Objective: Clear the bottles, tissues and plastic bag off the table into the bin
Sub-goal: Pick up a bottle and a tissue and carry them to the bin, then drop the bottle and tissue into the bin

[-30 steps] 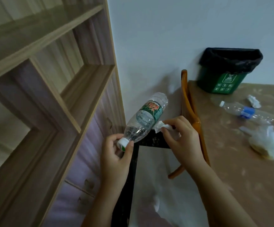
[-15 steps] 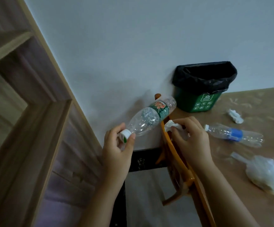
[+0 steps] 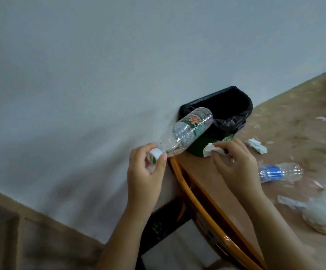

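My left hand (image 3: 147,172) grips the white-capped neck of a clear bottle with a green label (image 3: 189,131); the bottle points up and right, its base over the near rim of the green bin with a black liner (image 3: 234,106). My right hand (image 3: 234,164) pinches a crumpled white tissue (image 3: 210,150) just in front of the bin. On the brown table (image 3: 294,117) lie another tissue (image 3: 256,146), a clear bottle with a blue label (image 3: 279,172) and a crumpled plastic bag (image 3: 325,213) at the right edge.
The bin stands in the table's far left corner against a pale wall (image 3: 119,65). An orange wooden table rim (image 3: 201,201) runs below my hands. A wooden shelf unit (image 3: 31,236) fills the lower left. Small scraps lie on the table at far right.
Both hands have moved right and up toward the bin; the green-label bottle now overlaps the bin's rim and the tissue is close in front of it. The view has swung right.
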